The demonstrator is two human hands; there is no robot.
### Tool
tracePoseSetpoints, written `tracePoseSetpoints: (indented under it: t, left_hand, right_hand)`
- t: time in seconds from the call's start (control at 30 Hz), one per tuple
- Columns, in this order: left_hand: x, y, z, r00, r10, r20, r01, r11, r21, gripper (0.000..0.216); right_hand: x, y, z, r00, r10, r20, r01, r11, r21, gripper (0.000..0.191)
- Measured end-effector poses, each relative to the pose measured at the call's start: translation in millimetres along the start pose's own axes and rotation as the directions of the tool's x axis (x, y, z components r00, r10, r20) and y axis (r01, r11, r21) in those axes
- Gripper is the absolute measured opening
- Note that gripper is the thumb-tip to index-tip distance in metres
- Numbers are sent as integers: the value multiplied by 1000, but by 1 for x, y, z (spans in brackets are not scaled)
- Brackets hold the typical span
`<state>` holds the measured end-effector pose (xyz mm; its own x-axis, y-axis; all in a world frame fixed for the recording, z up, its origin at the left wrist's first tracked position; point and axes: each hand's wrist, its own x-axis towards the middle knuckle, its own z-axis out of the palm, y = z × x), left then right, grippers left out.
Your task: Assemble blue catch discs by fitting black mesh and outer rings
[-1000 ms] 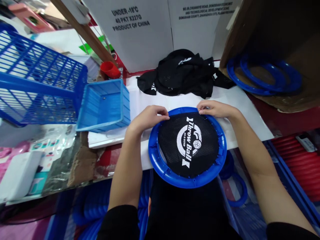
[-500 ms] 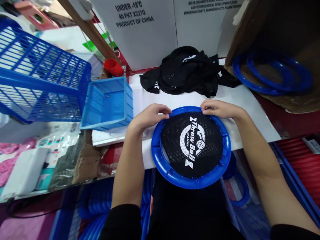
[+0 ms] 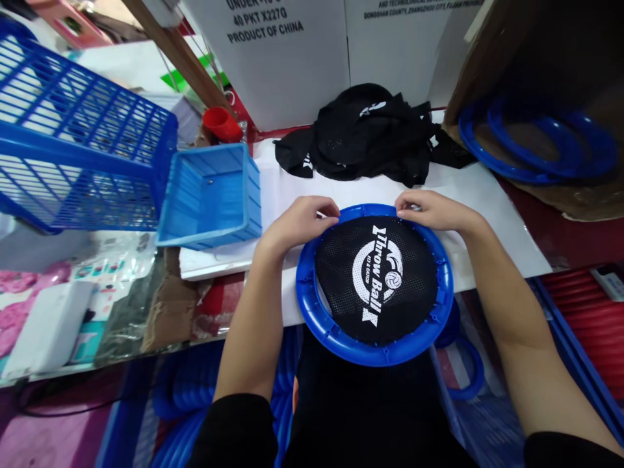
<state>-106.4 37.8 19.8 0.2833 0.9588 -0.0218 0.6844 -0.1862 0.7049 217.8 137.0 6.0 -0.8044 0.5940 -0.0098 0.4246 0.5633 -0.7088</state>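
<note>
A blue plastic ring [image 3: 312,313] lies at the table's near edge, partly overhanging it. Black mesh [image 3: 336,279] printed "Throw Ball" in white fills most of the ring; on the left side a gap shows between cloth and rim. My left hand [image 3: 308,221] pinches the ring's far rim left of centre, thumb and fingers closed together. On the same rim, further right, my right hand [image 3: 429,209] is closed in a pinch too. Whether the fingertips also hold the mesh edge, I cannot tell.
Behind the ring lies a heap of black mesh pieces [image 3: 370,143]. A light blue bin [image 3: 209,224] and a blue basket [image 3: 88,156] stand left. On the right, a cardboard box [image 3: 585,201] holds blue rings [image 3: 517,172]. White cartons [image 3: 312,84] form the back.
Both hands keep their places on the far rim, and the ring lies almost as before. The view has shifted slightly.
</note>
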Motion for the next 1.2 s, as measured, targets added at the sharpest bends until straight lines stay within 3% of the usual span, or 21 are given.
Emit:
tracePoseSetpoints:
  t: [0.1,0.17,0.33,0.4,0.57,0.67,0.93,1.2]
  left_hand:
    - [-1,8,6,981,193,8,-193,977,90,12]
    - [-1,12,14,967,245,64,-252,955,159,11]
    - [0,18,31,977,177,123,-203,946,253,37]
    - [-1,20,34,979,158,130,-187,948,257,37]
    - [0,24,35,986,110,124,-141,951,276,30]
    - [3,23,29,991,102,89,-119,970,211,14]
    - [6,13,15,995,-64,-79,56,994,-93,11]
    - [14,0,22,991,-121,-49,104,959,-265,12]
  right_hand:
    - [-1,-6,6,990,-108,-86,108,994,-12,24]
    - [0,-7,13,981,-183,-63,180,982,-61,23]
    - [2,-2,29,989,-135,60,143,974,-178,39]
    - [2,-2,32,989,-117,95,133,974,-184,45]
    - [2,-10,31,991,-101,86,112,984,-136,25]
    - [5,-15,28,993,-99,64,103,993,-61,17]
    - [11,-15,26,996,-67,-61,72,994,85,23]
    - [16,-7,28,996,-2,-94,22,977,214,26]
